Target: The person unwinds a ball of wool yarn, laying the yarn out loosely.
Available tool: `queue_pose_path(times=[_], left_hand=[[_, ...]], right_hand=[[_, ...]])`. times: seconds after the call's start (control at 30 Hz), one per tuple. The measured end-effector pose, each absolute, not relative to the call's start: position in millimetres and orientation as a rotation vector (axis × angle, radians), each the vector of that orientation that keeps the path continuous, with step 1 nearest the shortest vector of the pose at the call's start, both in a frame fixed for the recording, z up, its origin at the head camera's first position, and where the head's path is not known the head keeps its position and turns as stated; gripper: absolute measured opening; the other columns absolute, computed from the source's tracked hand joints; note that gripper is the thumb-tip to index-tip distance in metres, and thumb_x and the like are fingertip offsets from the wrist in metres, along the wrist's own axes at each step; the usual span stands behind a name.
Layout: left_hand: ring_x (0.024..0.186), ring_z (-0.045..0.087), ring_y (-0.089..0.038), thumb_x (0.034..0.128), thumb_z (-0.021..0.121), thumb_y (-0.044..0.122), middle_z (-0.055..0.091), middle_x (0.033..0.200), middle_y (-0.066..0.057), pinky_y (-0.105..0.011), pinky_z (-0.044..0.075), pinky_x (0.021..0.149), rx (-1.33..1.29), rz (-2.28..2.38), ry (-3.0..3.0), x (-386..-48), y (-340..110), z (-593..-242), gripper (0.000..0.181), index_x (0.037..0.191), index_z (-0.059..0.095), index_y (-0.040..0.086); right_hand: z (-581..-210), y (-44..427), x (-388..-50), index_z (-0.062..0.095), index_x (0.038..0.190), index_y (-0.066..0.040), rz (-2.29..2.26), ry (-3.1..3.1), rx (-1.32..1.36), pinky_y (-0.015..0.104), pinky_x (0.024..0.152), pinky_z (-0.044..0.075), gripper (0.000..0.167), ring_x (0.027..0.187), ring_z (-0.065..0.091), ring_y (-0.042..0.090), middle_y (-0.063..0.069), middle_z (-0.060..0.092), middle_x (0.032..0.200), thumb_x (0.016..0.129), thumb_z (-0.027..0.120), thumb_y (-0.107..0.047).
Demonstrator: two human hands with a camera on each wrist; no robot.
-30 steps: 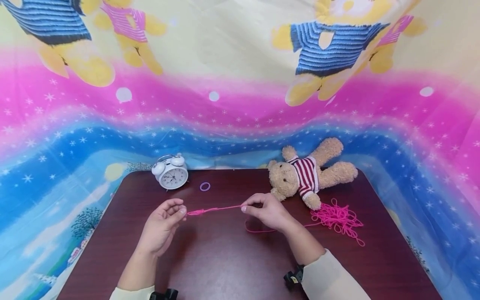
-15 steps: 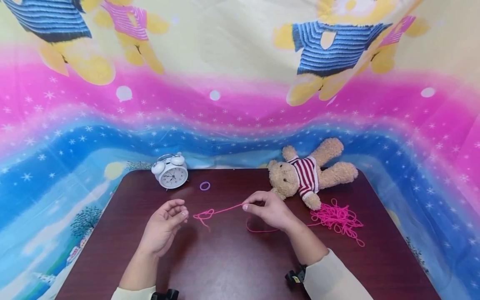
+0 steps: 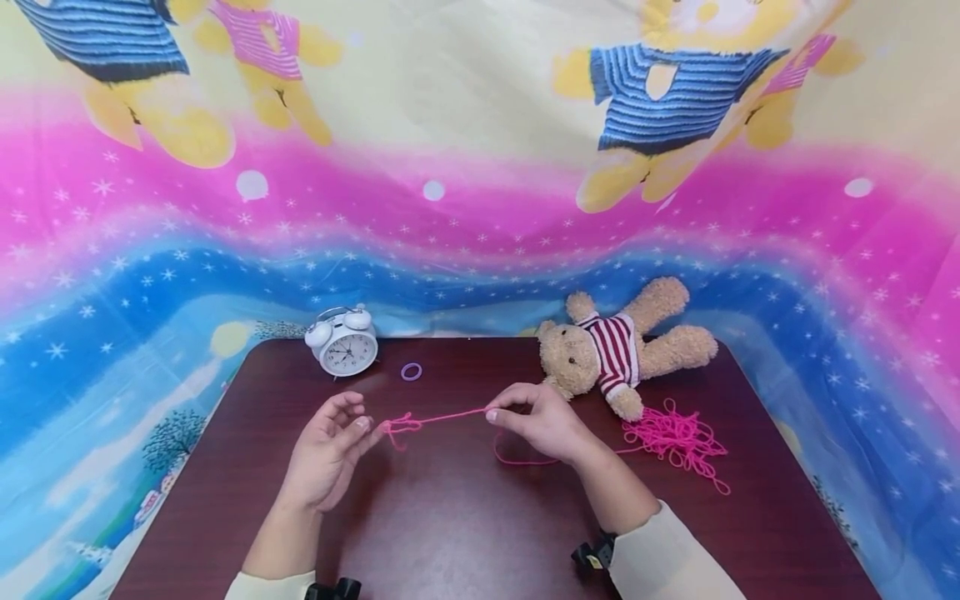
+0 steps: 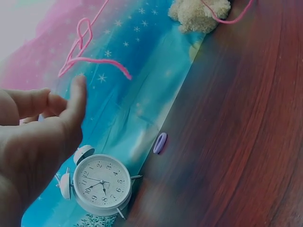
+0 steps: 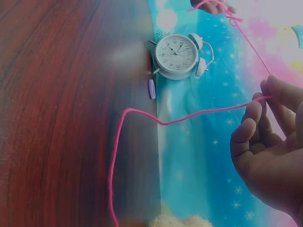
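Pink yarn (image 3: 450, 414) stretches between the two hands above the table, with a small knotted loop (image 3: 402, 425) and a short loose tail at its left end. My right hand (image 3: 543, 423) pinches the yarn between thumb and fingers; from there a strand trails down to a tangled yarn pile (image 3: 675, 437). My left hand (image 3: 327, 454) is beside the loop, fingers loosely bent and a fingertip at its end. In the left wrist view the loop (image 4: 81, 40) appears just beyond the thumb tip, and no grip on it shows.
A white alarm clock (image 3: 347, 346) stands at the table's back left, with a purple ring (image 3: 411, 372) beside it. At the back right a teddy bear (image 3: 615, 354) in a striped shirt lies next to the yarn pile. A printed cloth (image 3: 465, 242) hangs behind the table (image 3: 450, 533).
My left fingers held the loop stretched narrow, then let it go, and it sprang apart into loose loops. Now a left fingertip is back at its end. My right hand keeps its pinch.
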State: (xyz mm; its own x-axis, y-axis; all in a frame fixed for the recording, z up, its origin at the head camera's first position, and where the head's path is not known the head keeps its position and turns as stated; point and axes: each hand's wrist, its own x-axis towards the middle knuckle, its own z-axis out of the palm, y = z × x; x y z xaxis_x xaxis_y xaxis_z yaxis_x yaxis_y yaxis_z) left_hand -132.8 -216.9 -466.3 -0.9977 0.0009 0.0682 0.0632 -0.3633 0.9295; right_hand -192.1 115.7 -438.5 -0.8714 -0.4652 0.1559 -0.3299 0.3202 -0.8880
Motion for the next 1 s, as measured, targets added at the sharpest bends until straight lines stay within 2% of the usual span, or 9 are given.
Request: queue_pose_path(times=[0.1, 0.27, 0.53, 0.77, 0.9, 1.0], left_hand=[[0.101, 0.057, -0.015, 0.1020, 0.054, -0.010, 0.046, 0.112, -0.002, -0.036, 0.057, 0.096, -0.109, -2.581, -1.692, -133.2, -214.9, -465.2, 0.031, 0.124, 0.054, 0.013], [0.096, 0.056, -0.013, 0.1023, 0.050, -0.011, 0.045, 0.110, -0.001, -0.030, 0.059, 0.088, -0.122, -2.642, -1.580, -132.8, -213.3, -463.4, 0.033, 0.120, 0.057, 0.016], [0.098, 0.056, -0.012, 0.1051, 0.047, -0.009, 0.048, 0.109, 0.001, -0.023, 0.057, 0.083, -0.158, -2.739, -1.460, -131.8, -215.6, -463.4, 0.032, 0.120, 0.058, 0.016], [0.096, 0.056, -0.013, 0.1051, 0.046, -0.009, 0.050, 0.107, 0.002, -0.024, 0.057, 0.081, -0.186, -2.761, -1.443, -131.4, -216.5, -465.1, 0.031, 0.121, 0.058, 0.015], [0.098, 0.054, -0.014, 0.1060, 0.043, -0.009, 0.049, 0.108, 0.002, -0.031, 0.057, 0.085, -0.207, -2.774, -1.428, -131.0, -215.9, -468.0, 0.030, 0.120, 0.056, 0.014], [0.097, 0.051, -0.015, 0.1070, 0.039, -0.009, 0.046, 0.108, 0.002, -0.035, 0.057, 0.091, -0.246, -2.810, -1.379, -131.3, -214.2, -469.7, 0.031, 0.119, 0.054, 0.015]], right_hand=[[-440.6, 116.0, -191.8, 0.081, 0.100, -0.020, -1.589, 2.448, -0.733, 0.033, 0.091, 0.053, 0.008, 0.099, 0.069, 0.013, -0.008, 0.075, 0.099, 0.093, 0.079, -0.023], [-444.0, 116.7, -192.4, 0.081, 0.101, -0.014, -1.587, 2.444, -0.723, 0.033, 0.091, 0.053, 0.012, 0.099, 0.069, 0.014, -0.008, 0.075, 0.099, 0.093, 0.079, -0.023], [-446.8, 117.9, -192.3, 0.081, 0.099, -0.020, -1.592, 2.445, -0.697, 0.034, 0.092, 0.053, 0.008, 0.099, 0.068, 0.014, -0.008, 0.075, 0.098, 0.092, 0.080, -0.022], [-446.1, 117.8, -191.0, 0.081, 0.101, -0.015, -1.590, 2.441, -0.708, 0.039, 0.094, 0.052, 0.011, 0.100, 0.068, 0.014, -0.008, 0.075, 0.099, 0.092, 0.079, -0.021], [-444.7, 118.1, -189.8, 0.081, 0.099, -0.018, -1.588, 2.448, -0.713, 0.042, 0.093, 0.053, 0.008, 0.099, 0.068, 0.014, -0.008, 0.075, 0.098, 0.092, 0.079, -0.023], [-444.3, 118.1, -188.8, 0.081, 0.099, -0.017, -1.599, 2.438, -0.715, 0.044, 0.091, 0.053, 0.008, 0.097, 0.068, 0.014, -0.007, 0.075, 0.097, 0.092, 0.079, -0.022]])
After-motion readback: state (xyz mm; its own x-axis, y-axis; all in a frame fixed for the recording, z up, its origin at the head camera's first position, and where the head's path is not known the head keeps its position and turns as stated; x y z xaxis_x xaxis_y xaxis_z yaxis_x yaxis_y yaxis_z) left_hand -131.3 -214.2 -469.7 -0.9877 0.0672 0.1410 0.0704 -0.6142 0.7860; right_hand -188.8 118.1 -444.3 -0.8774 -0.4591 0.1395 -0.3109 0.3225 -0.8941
